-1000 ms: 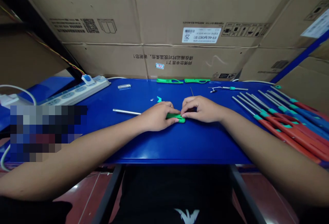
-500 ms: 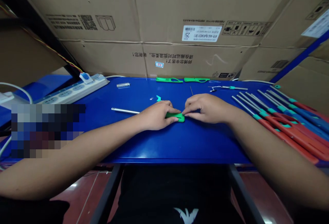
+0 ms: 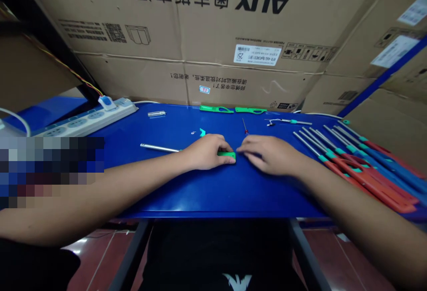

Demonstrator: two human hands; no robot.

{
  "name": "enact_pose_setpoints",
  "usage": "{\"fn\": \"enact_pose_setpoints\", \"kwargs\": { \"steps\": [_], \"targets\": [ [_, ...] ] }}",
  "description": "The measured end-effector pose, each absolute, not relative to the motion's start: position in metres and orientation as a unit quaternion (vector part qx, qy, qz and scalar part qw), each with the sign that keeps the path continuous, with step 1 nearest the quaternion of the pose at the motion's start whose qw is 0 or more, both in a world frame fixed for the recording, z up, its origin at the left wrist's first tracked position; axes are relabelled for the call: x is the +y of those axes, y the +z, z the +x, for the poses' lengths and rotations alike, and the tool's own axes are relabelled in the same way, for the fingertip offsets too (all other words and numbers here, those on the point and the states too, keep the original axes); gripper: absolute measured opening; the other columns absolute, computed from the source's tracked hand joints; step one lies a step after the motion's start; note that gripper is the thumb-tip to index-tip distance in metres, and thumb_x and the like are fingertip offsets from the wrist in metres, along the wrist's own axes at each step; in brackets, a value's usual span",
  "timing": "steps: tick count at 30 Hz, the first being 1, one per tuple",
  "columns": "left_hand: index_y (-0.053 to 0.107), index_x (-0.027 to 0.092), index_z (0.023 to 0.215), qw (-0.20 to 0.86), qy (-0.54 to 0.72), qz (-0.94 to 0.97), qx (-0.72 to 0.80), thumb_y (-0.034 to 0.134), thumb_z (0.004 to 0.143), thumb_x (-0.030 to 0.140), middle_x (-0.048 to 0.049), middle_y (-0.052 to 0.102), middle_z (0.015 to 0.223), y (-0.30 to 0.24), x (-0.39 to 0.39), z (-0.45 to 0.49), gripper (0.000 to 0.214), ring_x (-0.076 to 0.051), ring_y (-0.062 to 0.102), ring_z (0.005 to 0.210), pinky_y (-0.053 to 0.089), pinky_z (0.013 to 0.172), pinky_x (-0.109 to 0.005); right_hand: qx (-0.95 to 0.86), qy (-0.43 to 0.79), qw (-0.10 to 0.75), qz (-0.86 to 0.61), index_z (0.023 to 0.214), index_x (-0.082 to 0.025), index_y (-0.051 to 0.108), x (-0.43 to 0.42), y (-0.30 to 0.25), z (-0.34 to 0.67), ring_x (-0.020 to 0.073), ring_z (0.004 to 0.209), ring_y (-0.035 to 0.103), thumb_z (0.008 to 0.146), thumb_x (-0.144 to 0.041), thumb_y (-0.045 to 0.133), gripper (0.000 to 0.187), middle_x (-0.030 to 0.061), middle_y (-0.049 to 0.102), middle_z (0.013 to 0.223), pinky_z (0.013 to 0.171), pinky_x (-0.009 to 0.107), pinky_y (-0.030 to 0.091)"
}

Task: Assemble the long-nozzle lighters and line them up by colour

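Stretching before you in the head view, the blue surface (image 3: 200,195) runs from the green casing (image 3: 228,155) to its near edge (image 3: 207,215). Your left hand (image 3: 210,151) grips this bright, partly covered casing mid-surface; its long axis runs left-right, blunt end toward your right hand (image 3: 265,152), just beside. Whether that holds anything, I can't tell.

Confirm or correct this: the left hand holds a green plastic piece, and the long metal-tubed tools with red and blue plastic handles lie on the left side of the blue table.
Wrong side: the head view shows the long metal-tubed tools with red and blue plastic handles on the right of the blue table. The left hand does hold the green plastic piece.
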State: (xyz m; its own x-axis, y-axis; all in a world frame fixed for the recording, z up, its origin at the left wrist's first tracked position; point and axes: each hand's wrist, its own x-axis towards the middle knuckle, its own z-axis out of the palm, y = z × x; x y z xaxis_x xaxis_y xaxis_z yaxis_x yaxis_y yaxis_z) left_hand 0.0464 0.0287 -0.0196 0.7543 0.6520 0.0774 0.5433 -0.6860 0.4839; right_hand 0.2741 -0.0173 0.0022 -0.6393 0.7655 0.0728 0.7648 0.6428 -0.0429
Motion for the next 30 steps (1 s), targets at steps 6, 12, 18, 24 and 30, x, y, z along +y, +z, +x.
{"fn": "enact_pose_setpoints", "kwargs": {
  "steps": [6,12,18,24,30],
  "targets": [
    [0.075,0.018,0.116,0.203,0.134,0.920,0.307,0.068,0.090,0.043,-0.0078,0.068,0.099,-0.026,0.026,0.043,0.037,-0.022,0.065,0.094,0.050,0.088,-0.035,-0.715,0.011,0.074,-0.695,0.100,-0.019,0.067,0.030,-0.010,0.283,0.0228,0.078,0.066,0.083,-0.055,0.067,0.040,0.0082,0.074,0.088,0.063,0.031,0.043],
    [0.074,0.017,0.119,0.200,0.155,0.920,0.300,0.068,0.090,0.043,-0.0078,0.067,0.097,-0.029,0.026,0.042,0.039,-0.021,0.064,0.093,0.051,0.087,-0.035,-0.754,0.000,0.086,-0.651,0.090,-0.020,0.072,0.031,0.014,0.288,0.0222,0.081,0.069,0.083,-0.031,0.064,0.016,0.0070,0.076,0.090,0.070,0.033,0.049],
    [0.076,0.018,0.114,0.202,0.161,0.921,0.290,0.068,0.090,0.044,-0.0078,0.067,0.096,-0.029,0.027,0.042,0.037,-0.021,0.064,0.092,0.051,0.086,-0.036,-0.792,0.164,0.273,-0.520,0.101,-0.022,0.072,0.003,0.068,0.299,0.0218,0.088,0.072,0.085,-0.041,0.067,0.025,0.0059,0.077,0.098,0.083,0.037,0.057],
    [0.076,0.017,0.115,0.207,0.161,0.921,0.289,0.068,0.090,0.043,-0.0080,0.067,0.096,-0.029,0.027,0.041,0.037,-0.021,0.063,0.092,0.050,0.087,-0.034,-0.878,0.100,0.183,-0.431,0.102,-0.023,0.076,-0.009,0.083,0.281,0.0217,0.092,0.070,0.091,-0.038,0.059,0.025,0.0067,0.075,0.102,0.080,0.035,0.054],
    [0.076,0.017,0.114,0.204,0.164,0.921,0.288,0.068,0.090,0.043,-0.0075,0.067,0.095,-0.030,0.026,0.041,0.036,-0.020,0.063,0.091,0.051,0.086,-0.034,-0.903,0.064,0.151,-0.398,0.102,-0.022,0.077,-0.001,0.084,0.277,0.0201,0.093,0.070,0.091,-0.035,0.057,0.026,0.0060,0.075,0.102,0.082,0.033,0.053]
  ]
}}
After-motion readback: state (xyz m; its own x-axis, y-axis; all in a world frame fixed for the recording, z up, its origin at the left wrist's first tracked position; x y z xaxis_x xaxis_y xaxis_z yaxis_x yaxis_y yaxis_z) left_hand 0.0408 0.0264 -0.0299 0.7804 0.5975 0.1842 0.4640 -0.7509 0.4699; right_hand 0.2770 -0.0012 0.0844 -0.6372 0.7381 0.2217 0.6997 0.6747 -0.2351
